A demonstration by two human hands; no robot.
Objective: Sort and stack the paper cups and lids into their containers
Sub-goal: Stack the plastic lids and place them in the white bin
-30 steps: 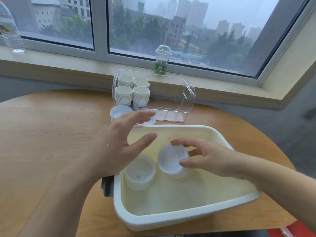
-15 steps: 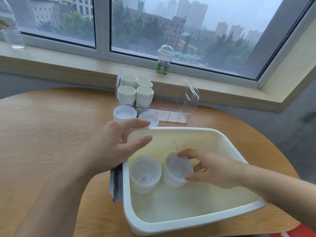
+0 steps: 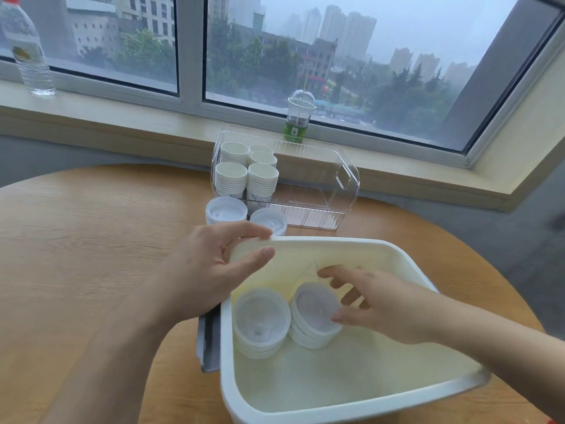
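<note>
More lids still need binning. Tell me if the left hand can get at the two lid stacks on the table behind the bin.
Probably yes. The left hand grips the white bin at its far corner, with both lid stacks just beyond and nothing between.

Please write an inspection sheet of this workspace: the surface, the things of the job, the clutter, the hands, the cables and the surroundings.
Surface: round wooden table.
Job's things: white tub holds two lid stacks, left lid stack and right lid stack; clear bin holds paper cup stacks; two more loose lid stacks on the table before the bin.
Clutter: grey flat thing beside the tub.
Hands: left hand grips the tub's far rim; right hand touches the right lid stack, fingers relaxed.
Cables: nothing seen.
Surroundings: window sill with water bottle and domed drink cup.
</note>
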